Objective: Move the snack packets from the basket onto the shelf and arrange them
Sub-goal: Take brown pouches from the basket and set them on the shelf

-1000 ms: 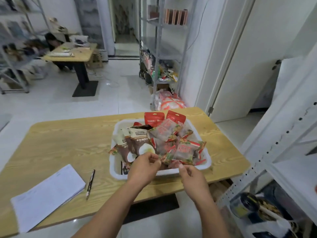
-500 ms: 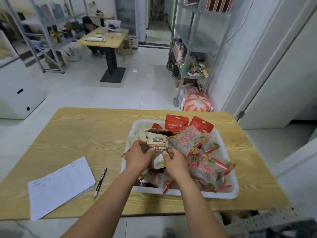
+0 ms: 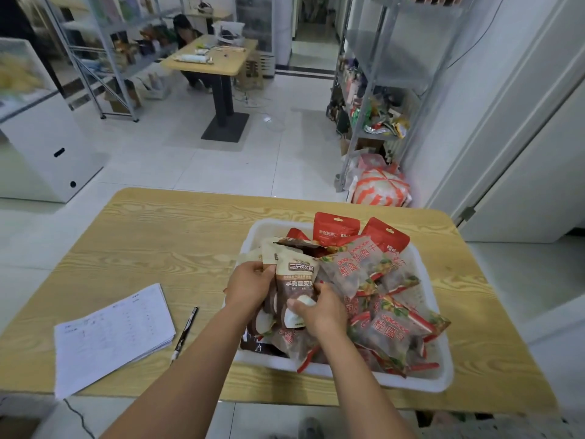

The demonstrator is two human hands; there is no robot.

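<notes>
Snack packets (image 3: pixel 373 274) sit piled in the white basket (image 3: pixel 421 383) on the bench (image 3: pixel 158 242). Both hands hold one brown packet (image 3: pixel 296 280): the left hand (image 3: pixel 250 286) pinches its side, and the right hand (image 3: pixel 319 312) closes on its bottom. It looks light, soft and crinkly, maybe slippery, so holding the edges works best.

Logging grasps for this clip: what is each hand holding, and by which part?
Both hold brown packets over the basket: the right hand grips the front packet at its lower end, the left hand the stack's left edge.
</notes>
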